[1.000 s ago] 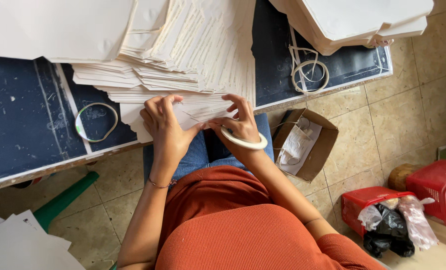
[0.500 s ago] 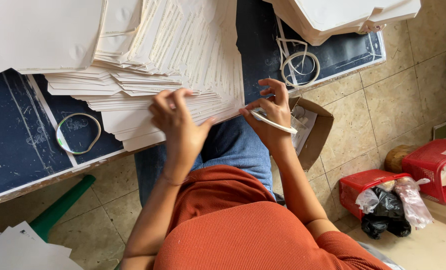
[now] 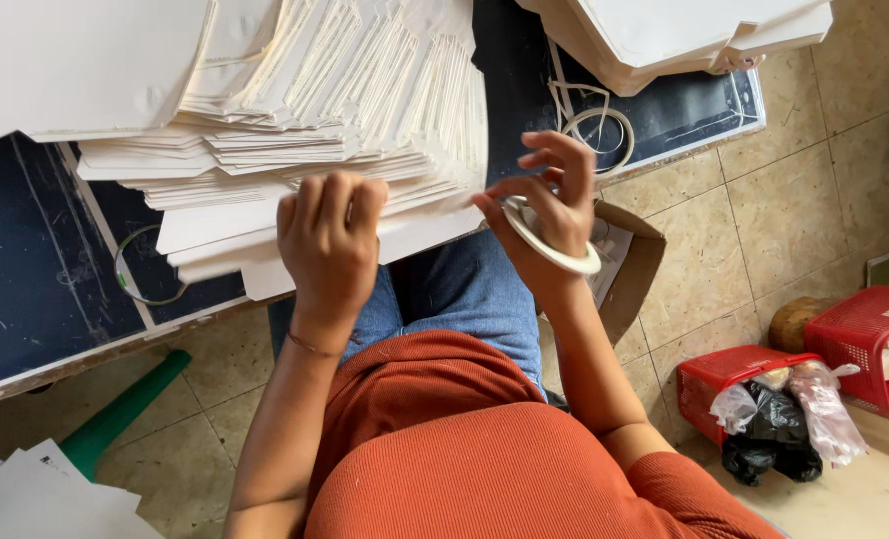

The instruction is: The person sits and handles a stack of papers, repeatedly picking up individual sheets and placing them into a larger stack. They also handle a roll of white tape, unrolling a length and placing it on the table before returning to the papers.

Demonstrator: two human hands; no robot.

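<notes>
My left hand (image 3: 329, 243) curls its fingers over the near edge of a big fanned stack of white paper sheets (image 3: 325, 120) that lies on the dark blue table (image 3: 35, 289). My right hand (image 3: 549, 205) is raised just right of the stack's corner. It holds a white tape roll (image 3: 554, 245) against the palm, with the fingers spread above it. My jeans and orange top fill the lower middle of the view.
A second pile of white sheets (image 3: 684, 35) and loose white rings (image 3: 594, 125) lie at the table's far right. An open cardboard box (image 3: 636, 269) sits on the tiled floor by my leg. Red baskets (image 3: 864, 339) with plastic bags stand right; a green object (image 3: 125, 409) lies left.
The right hand with the tape roll has lifted away from the stack's corner and turned. The left hand has closed its fingers over the sheet edges.
</notes>
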